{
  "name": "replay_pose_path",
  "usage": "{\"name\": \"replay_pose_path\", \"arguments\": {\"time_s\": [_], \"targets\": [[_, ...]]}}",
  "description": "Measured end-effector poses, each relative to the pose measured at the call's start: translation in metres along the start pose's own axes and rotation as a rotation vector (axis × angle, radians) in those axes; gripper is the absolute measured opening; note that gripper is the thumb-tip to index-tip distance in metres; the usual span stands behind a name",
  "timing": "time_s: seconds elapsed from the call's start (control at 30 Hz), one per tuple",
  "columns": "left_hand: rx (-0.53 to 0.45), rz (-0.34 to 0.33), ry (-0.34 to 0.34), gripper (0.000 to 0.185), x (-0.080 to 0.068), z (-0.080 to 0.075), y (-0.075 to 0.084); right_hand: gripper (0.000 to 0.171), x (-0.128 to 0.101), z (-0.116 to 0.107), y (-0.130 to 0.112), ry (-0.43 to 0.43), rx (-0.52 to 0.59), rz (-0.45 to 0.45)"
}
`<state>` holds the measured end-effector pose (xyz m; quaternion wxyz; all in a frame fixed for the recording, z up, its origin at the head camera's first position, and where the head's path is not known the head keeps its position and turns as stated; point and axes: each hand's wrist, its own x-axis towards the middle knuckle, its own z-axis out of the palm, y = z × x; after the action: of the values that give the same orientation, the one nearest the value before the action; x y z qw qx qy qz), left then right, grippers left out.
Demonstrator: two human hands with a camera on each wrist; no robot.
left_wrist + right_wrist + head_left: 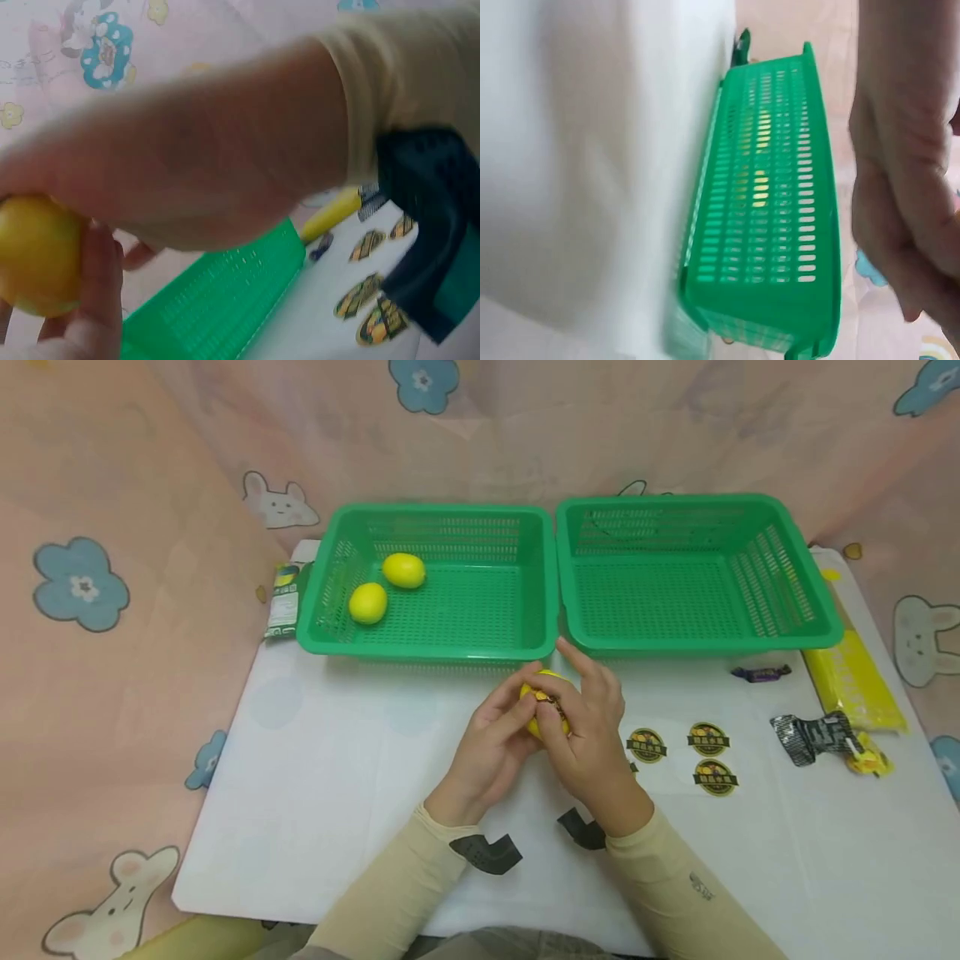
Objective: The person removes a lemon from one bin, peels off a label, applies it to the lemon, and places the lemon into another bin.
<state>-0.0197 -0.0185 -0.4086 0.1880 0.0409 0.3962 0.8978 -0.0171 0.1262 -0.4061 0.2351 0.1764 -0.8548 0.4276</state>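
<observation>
Both hands hold a yellow lemon (531,724) in front of the baskets. My left hand (486,758) grips it from the left, its thumb on the near face. Thumb and fingers of my right hand (588,739) lie on its right side, against a dark and gold sticker (553,702) on the peel. Part of the sticker is hidden by the fingers. In the left wrist view the lemon (39,255) shows between the fingers. Two more lemons, one in front (367,603) and one behind (404,571), lie in the left green basket (427,653).
Beside it stands a second green basket (701,648). Several round stickers (708,739) lie right of my hands. Farther right are a purple-wrapped candy (762,674), a black wrapper (813,737), a small yellow wrapper (870,755) and a yellow packet (855,681). A green packet (284,602) sits at left.
</observation>
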Motion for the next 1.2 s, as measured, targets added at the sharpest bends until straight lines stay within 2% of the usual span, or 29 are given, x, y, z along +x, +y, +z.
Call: {"name": "replay_pose_path", "arguments": {"time_s": [0.07, 0.17, 0.27, 0.33, 0.4, 0.53, 0.6, 0.7, 0.8, 0.9, 1.1, 1.17, 1.2], "targets": [[-0.017, -0.007, 0.004, 0.056, -0.001, 0.000, 0.001, 0.040, 0.000, -0.002, 0.001, -0.039, -0.011, 0.052], [-0.024, -0.018, -0.010, 0.042, -0.002, 0.002, 0.005, 0.058, 0.000, -0.009, 0.000, -0.123, -0.028, 0.153], [-0.002, -0.024, -0.036, 0.052, -0.002, 0.003, 0.009, 0.090, 0.002, -0.017, -0.001, -0.170, -0.041, 0.205], [0.034, -0.016, -0.038, 0.067, -0.001, 0.003, 0.011, 0.098, 0.003, -0.022, -0.004, -0.148, -0.020, 0.186], [0.074, -0.003, -0.025, 0.076, 0.001, 0.004, 0.012, 0.084, 0.003, -0.025, -0.007, -0.097, 0.029, 0.140], [0.126, 0.020, 0.023, 0.082, 0.002, 0.006, 0.008, 0.037, 0.002, -0.021, -0.010, -0.025, 0.116, 0.039], [0.125, 0.021, 0.033, 0.083, 0.003, 0.006, 0.005, 0.030, 0.001, -0.017, -0.008, -0.011, 0.107, 0.005], [0.116, 0.024, 0.037, 0.084, 0.003, 0.007, 0.002, 0.028, 0.002, -0.012, -0.004, 0.007, 0.055, -0.022], [0.121, 0.033, 0.039, 0.082, 0.002, 0.006, 0.002, 0.036, 0.004, -0.007, 0.000, 0.010, 0.016, -0.034], [0.138, 0.038, 0.051, 0.077, 0.000, 0.002, 0.004, 0.052, 0.003, -0.003, 0.003, -0.016, 0.000, -0.024], [0.158, 0.041, 0.058, 0.074, -0.002, -0.005, 0.011, 0.095, 0.003, -0.001, 0.001, -0.129, -0.018, 0.124], [0.151, 0.036, 0.063, 0.066, -0.002, -0.006, 0.013, 0.101, 0.003, -0.003, 0.000, -0.136, -0.018, 0.142], [0.149, 0.032, 0.068, 0.062, -0.001, -0.006, 0.013, 0.099, 0.003, -0.003, -0.001, -0.130, -0.010, 0.135]]}}
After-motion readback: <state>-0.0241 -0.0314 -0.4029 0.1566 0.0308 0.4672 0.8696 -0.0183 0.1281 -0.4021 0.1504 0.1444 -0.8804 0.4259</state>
